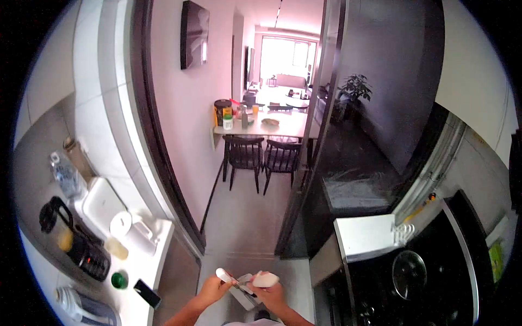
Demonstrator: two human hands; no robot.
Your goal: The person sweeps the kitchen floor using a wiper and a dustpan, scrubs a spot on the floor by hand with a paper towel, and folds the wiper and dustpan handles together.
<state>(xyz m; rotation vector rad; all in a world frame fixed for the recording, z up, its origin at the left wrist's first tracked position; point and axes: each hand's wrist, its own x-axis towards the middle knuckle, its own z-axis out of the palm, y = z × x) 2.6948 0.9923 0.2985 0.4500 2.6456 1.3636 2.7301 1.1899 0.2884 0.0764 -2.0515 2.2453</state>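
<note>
Low in the centre, my left hand point(213, 291) is closed around a white-handled tool point(223, 275). Its narrow working end points toward my right hand; whether it is a knife or a peeler is too small to tell. My right hand point(273, 296) grips a pale, rounded piece of food point(265, 279) with a smooth, flat-looking face. The two hands are close together, nearly touching. Beneath them is a white box-like container point(243, 300) on the floor, partly hidden by the hands.
On the left counter point(157, 239) stand a white kettle point(132, 231), a black blender-like appliance point(73, 239), a green-rimmed cup point(118, 280) and a phone point(147, 293). A black cooktop point(435, 266) with a glass lid point(409, 274) lies right. A doorway opens onto chairs point(243, 155) and a table point(293, 127).
</note>
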